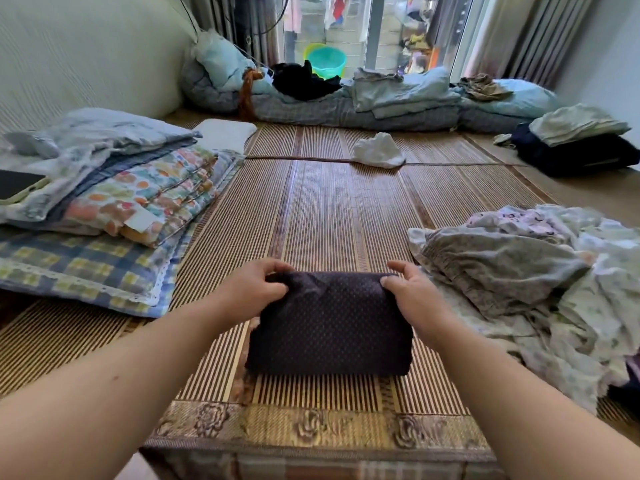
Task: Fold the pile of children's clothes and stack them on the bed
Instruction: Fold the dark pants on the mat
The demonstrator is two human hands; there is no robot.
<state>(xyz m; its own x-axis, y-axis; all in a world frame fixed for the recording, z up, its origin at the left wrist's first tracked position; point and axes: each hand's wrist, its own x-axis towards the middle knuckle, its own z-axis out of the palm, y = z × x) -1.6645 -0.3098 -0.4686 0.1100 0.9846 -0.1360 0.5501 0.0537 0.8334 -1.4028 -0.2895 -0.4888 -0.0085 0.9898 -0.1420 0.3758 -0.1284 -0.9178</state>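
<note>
step: I judge the final fold on dark dotted garment (329,330) | left hand (258,289), right hand (414,292): fingers curled, pinching its far corners; the bundle lies just under them on mat (329,209) | next: I'd let go, stack it, then reach for unfolded pile (519,271) just right of the right fingers

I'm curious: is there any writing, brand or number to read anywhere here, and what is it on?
No text here can be read.
White tag on the flowered quilt: too blurred to read, if it is printed at all.
Phone: screen dark, nothing shown.
Folded dark garment, gripped by the left hand and right hand: only a dot pattern, no words.
Mat border: flower motifs, no letters.
</note>
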